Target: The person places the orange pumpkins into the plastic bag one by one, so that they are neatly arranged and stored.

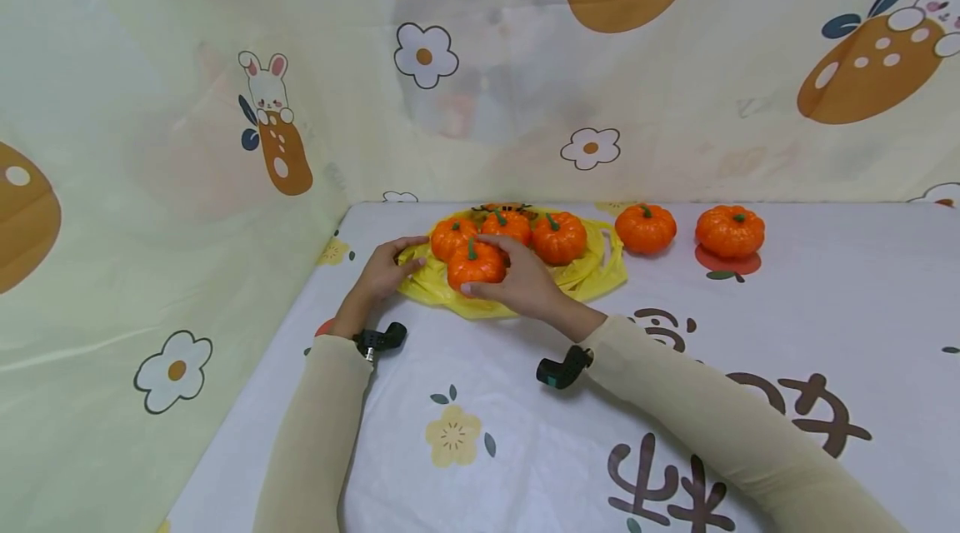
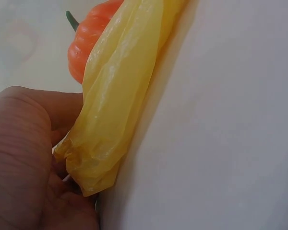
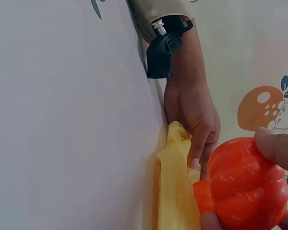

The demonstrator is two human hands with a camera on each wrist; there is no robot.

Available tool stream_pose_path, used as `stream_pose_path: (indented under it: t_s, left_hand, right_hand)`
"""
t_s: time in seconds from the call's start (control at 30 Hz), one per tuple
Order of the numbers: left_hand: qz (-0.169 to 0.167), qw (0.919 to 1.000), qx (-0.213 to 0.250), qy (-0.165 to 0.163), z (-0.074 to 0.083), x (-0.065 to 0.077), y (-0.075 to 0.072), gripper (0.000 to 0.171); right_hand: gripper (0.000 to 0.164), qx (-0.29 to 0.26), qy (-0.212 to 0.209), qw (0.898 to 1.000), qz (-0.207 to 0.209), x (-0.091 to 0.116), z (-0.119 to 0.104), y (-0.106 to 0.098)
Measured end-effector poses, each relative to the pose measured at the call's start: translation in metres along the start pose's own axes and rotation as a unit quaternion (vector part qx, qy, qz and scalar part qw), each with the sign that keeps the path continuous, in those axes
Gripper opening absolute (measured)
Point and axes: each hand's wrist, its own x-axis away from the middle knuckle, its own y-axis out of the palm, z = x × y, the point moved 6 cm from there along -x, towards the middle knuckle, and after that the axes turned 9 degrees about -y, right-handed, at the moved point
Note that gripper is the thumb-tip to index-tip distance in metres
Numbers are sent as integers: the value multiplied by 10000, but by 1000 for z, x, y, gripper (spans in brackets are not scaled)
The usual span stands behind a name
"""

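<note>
A thin yellow plastic bag (image 1: 468, 304) lies spread on the table at the back left. My left hand (image 1: 381, 271) pinches its left edge between thumb and fingers; in the left wrist view the crumpled yellow film (image 2: 117, 105) runs up from that hand (image 2: 26, 153). My right hand (image 1: 521, 279) grips a small orange toy pumpkin (image 1: 477, 264) with a green stem, over the front part of the bag. Its thumb and fingers sit around the pumpkin (image 3: 247, 187) in the right wrist view. Three more pumpkins (image 1: 558, 239) rest on the bag just behind.
To the right of the bag, two more orange pumpkins, one nearer (image 1: 646, 228) and one farther right (image 1: 730, 231), stand on the white printed tablecloth (image 1: 540, 458). A patterned cloth wall (image 1: 495, 117) closes off the back, and another cloth hangs at the left.
</note>
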Motion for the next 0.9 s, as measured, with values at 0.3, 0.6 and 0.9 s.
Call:
stream_pose_path:
  t_s: [0.3,0.6,0.9]
  left_hand:
    - [-14,10000,-23,-18,-2,0,-1,43]
    - [1,9997,-159,163,-1,0,-1,42]
    - [-21,9998,-136,168,-1,-1,-1,43]
  right_hand:
    - [80,-250,-34,9996,-128,-13,-2,18]
    - [82,-72,19,9997,-238,-17,2,32]
    - [79,66,21,9997,-242,-18,6,35]
